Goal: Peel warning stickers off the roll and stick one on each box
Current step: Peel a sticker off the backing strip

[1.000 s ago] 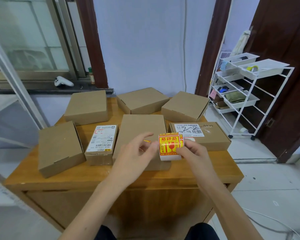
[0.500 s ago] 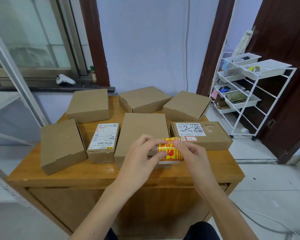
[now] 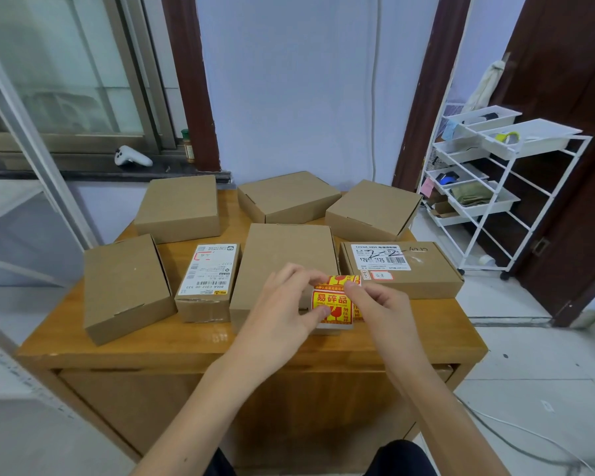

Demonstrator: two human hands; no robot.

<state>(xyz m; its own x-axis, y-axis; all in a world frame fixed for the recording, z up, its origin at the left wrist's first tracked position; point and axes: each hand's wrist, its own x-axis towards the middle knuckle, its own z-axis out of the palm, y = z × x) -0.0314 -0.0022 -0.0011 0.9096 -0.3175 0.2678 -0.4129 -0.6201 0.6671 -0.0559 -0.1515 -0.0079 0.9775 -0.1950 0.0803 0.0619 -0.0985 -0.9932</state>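
Observation:
Both hands hold a roll of red and yellow warning stickers just above the front edge of the middle cardboard box. My left hand grips the roll's left side, thumb on the front sticker. My right hand pinches the top right of the roll with thumb and forefinger. Several brown boxes lie on the wooden table: one at the left, a small labelled one, a labelled one at the right, and three behind. No box shows a warning sticker.
A white wire rack with trays stands at the right beside a dark door. A white game controller and a small bottle sit on the window sill behind the table. A cable runs over the floor at the lower right.
The roll has come down and a little toward me. My left hand closed around its left side, and my right thumb and forefinger moved onto its top right edge.

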